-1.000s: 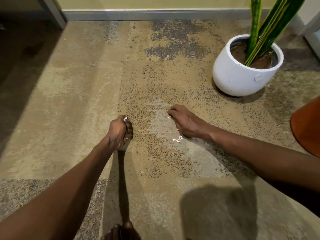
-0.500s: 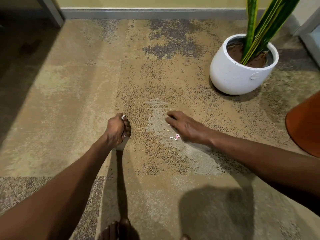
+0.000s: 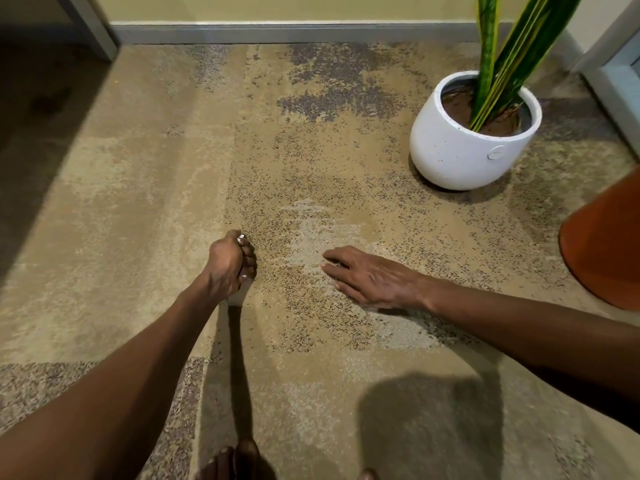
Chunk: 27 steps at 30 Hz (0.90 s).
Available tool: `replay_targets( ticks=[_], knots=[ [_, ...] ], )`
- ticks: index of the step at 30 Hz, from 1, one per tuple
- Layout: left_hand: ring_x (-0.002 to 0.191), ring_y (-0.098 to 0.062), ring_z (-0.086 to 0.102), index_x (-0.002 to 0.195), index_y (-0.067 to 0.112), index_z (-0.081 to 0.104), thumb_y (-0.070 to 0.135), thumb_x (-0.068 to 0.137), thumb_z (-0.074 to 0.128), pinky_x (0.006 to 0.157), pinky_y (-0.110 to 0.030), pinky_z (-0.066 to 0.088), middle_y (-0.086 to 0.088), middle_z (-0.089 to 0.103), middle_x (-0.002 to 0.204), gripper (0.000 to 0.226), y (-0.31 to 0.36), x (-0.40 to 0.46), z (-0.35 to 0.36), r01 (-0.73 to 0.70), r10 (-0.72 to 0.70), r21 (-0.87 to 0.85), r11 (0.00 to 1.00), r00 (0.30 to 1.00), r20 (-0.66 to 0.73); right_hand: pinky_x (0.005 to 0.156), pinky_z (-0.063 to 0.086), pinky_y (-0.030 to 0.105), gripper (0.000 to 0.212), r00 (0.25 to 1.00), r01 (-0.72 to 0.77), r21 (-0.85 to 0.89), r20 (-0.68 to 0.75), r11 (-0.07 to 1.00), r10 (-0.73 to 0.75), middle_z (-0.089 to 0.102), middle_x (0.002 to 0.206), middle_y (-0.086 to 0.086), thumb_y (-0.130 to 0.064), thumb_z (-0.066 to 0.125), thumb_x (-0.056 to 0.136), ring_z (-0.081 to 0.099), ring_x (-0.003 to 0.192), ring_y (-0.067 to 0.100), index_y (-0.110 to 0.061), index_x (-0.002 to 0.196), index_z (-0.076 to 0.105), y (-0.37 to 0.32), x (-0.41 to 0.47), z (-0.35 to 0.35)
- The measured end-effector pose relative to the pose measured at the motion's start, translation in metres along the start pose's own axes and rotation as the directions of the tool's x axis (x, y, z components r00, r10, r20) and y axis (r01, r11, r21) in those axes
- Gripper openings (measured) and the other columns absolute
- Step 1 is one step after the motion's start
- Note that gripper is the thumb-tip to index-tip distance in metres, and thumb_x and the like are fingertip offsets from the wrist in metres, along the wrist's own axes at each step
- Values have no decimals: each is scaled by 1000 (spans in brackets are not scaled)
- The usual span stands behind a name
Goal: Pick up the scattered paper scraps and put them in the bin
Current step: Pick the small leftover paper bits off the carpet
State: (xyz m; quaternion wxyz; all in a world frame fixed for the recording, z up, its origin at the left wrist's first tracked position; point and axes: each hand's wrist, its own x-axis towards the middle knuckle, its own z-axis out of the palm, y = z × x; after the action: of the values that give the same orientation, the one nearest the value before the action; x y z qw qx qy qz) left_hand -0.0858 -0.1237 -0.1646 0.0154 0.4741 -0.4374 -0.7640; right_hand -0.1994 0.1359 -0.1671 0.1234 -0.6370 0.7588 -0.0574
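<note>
Your left hand (image 3: pixel 228 266) sits near the middle of the view, at about nine o'clock from your right hand, its fingers curled tight into a fist around a few small white paper scraps (image 3: pixel 239 240) that peek out at the top of the fist; a pale strip also shows just below the fist, though you cannot tell what it is. Your right hand (image 3: pixel 370 280) lies flat, palm down, fingers straight and slightly spread, pressing on the mottled tan and grey carpet (image 3: pixel 138 202); whether any scraps lie beneath it cannot be told. At about one o'clock from that hand stands a round white speckled plant pot (image 3: pixel 460 154) holding brown soil and long green, yellow-edged leaves (image 3: pixel 512 53). At three o'clock, cut by the frame edge, is a smooth orange cone-shaped object (image 3: pixel 609 251). Along twelve o'clock a grey skirting board (image 3: pixel 277 31) runs under a pale yellow wall. Bare toes (image 3: pixel 239 462) show at six o'clock.
</note>
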Motion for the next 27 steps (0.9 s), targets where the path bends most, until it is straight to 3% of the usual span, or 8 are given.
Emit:
replay_targets(
  ticks=[6,9,12,14,16,19,23,27],
  knots=[
    [36,-8,18,57,28,33,34,100,29,32,-14,14,10,27,48,44,0,-2,1,2,-2,2,1000,1000,0,95,51,33,61,996,-82,223,37,971,76,52,124,4,-55,4,103,53,108,13,-19,126,48,-11,-19,-3],
    [35,-7,18,57,28,32,33,100,30,32,-13,13,10,27,48,44,0,-2,1,11,-11,-6,1000,1000,-11,102,48,33,61,993,-116,283,58,952,103,52,130,2,-52,8,104,51,115,11,-15,132,47,-11,-20,-8],
    [36,-8,17,56,29,32,33,100,30,33,-14,13,10,27,48,44,0,-2,0,10,-10,-4,1000,1000,-6,112,39,31,80,984,-154,284,134,946,120,45,145,2,-63,-6,97,45,130,12,-19,143,41,-7,-22,-9],
    [36,-7,18,56,29,32,34,100,30,34,-15,13,10,28,47,44,0,-3,0,14,-14,-8,1000,1000,-10,106,45,33,72,978,-164,228,162,960,128,48,139,3,-62,-1,100,50,121,13,-23,139,44,-4,-20,-8],
    [37,-8,18,56,29,32,35,100,31,34,-16,13,10,28,47,44,1,-5,1,14,-14,-7,1000,1000,-13,92,50,34,56,978,-184,254,143,950,151,54,117,7,-49,14,103,53,99,18,-13,121,54,-3,-16,-8],
    [37,-8,17,57,29,32,34,100,30,34,-17,12,10,27,48,44,1,-5,1,18,-18,-4,1000,1000,-1,72,45,28,29,986,-153,268,109,951,128,46,92,7,-33,32,106,44,74,16,-13,93,47,-9,-9,-12],
    [37,-8,17,57,28,31,34,101,29,33,-16,13,10,27,48,44,1,-7,2,15,-15,2,1000,1000,-2,55,38,14,19,977,-198,385,151,901,150,38,82,3,-14,35,106,34,62,8,-14,87,40,-13,-3,-21],
    [35,-8,19,56,28,33,34,101,30,32,-15,14,10,29,47,45,2,-9,2,14,-14,-2,1000,1000,-11,53,40,10,21,980,-194,300,97,934,173,38,77,-1,-11,37,104,37,61,8,-12,84,42,-16,-4,-19]
  ],
)
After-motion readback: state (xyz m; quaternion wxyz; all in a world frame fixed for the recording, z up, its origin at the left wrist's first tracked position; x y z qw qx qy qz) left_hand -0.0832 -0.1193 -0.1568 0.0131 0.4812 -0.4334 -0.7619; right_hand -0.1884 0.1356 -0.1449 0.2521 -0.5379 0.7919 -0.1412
